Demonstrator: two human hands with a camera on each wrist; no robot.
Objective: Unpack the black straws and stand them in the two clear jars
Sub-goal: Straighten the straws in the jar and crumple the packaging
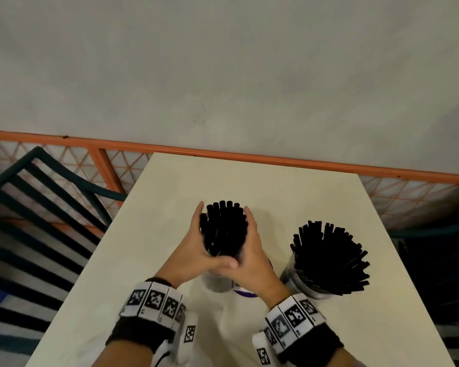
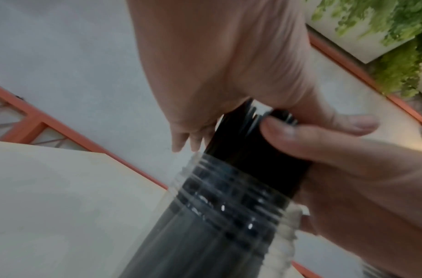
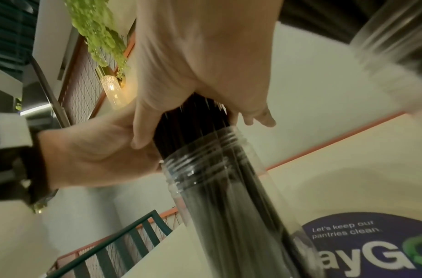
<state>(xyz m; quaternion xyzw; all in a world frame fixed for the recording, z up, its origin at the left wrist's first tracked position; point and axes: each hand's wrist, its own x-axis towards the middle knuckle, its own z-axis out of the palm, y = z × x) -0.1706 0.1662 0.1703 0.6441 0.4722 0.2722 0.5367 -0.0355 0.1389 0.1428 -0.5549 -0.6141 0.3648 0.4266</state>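
Observation:
A bundle of black straws [image 1: 224, 229] stands in the left clear jar [image 1: 217, 283] on the cream table [image 1: 302, 197]. My left hand [image 1: 194, 245] and right hand [image 1: 255, 250] cup the bundle from both sides above the jar's mouth, thumbs crossing in front. In the left wrist view my left hand [image 2: 217, 56] wraps the straws [image 2: 248, 156] over the jar's threaded neck [image 2: 229, 216]. The right wrist view shows my right hand [image 3: 205, 56] on the same bundle [image 3: 191, 124] and jar [image 3: 217, 188]. The right clear jar [image 1: 302, 287] holds several fanned-out straws [image 1: 329, 258].
A round purple sticker [image 1: 245, 292] lies on the table behind the left jar, under my right wrist. A dark green slatted chair [image 1: 37, 207] stands left of the table. An orange-framed mesh rail [image 1: 249, 154] runs along the far edge.

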